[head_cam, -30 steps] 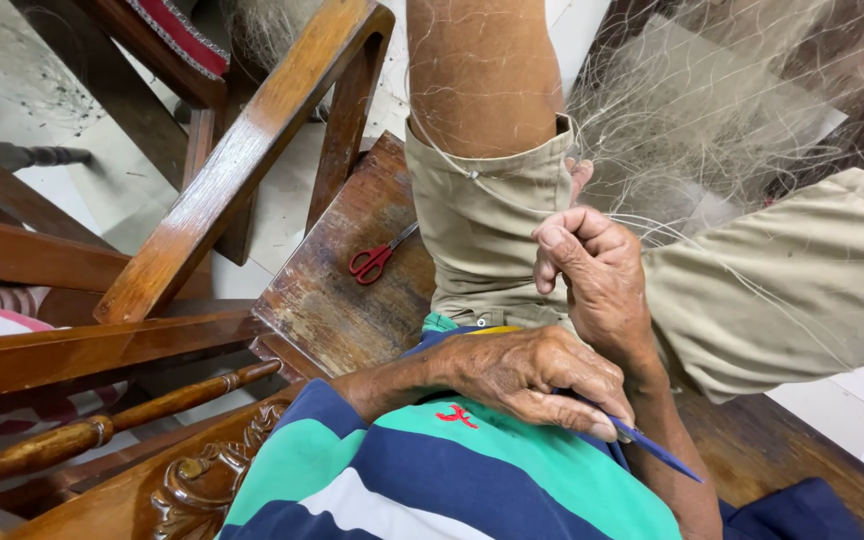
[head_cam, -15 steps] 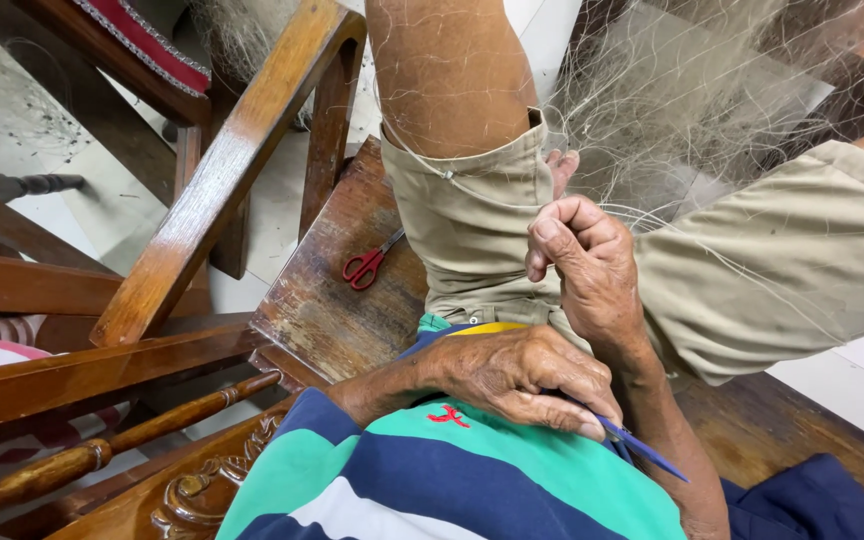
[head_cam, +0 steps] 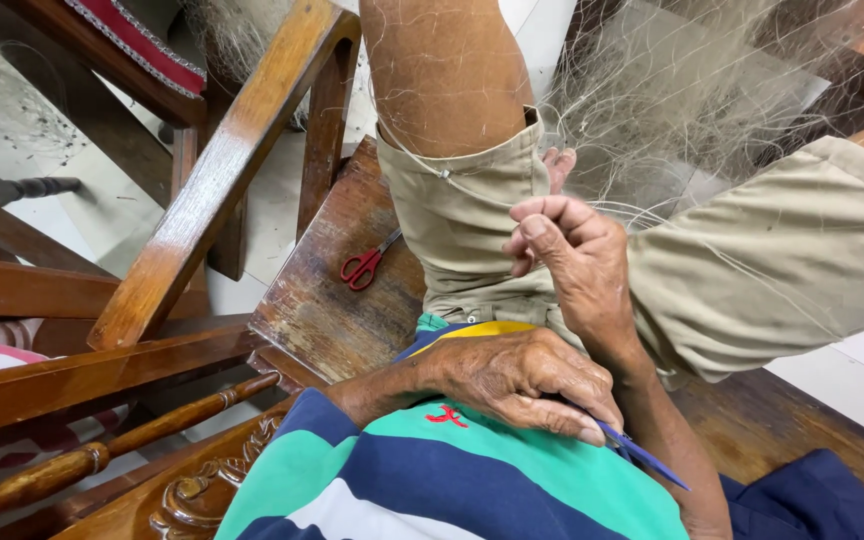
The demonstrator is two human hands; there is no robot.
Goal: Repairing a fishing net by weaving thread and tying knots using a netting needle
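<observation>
the right hand (head_cam: 567, 245) pinches fishing net (head_cam: 692, 110) strands above the khaki shorts (head_cam: 752, 270). the left hand (head_cam: 512, 385), below them, grips a blue netting needle (head_cam: 647, 458). red scissors (head_cam: 364, 265) lie beside the shorts.

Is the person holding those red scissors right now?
No: the red scissors lie untouched on the wooden seat, while the left hand holds a blue tool.
</observation>
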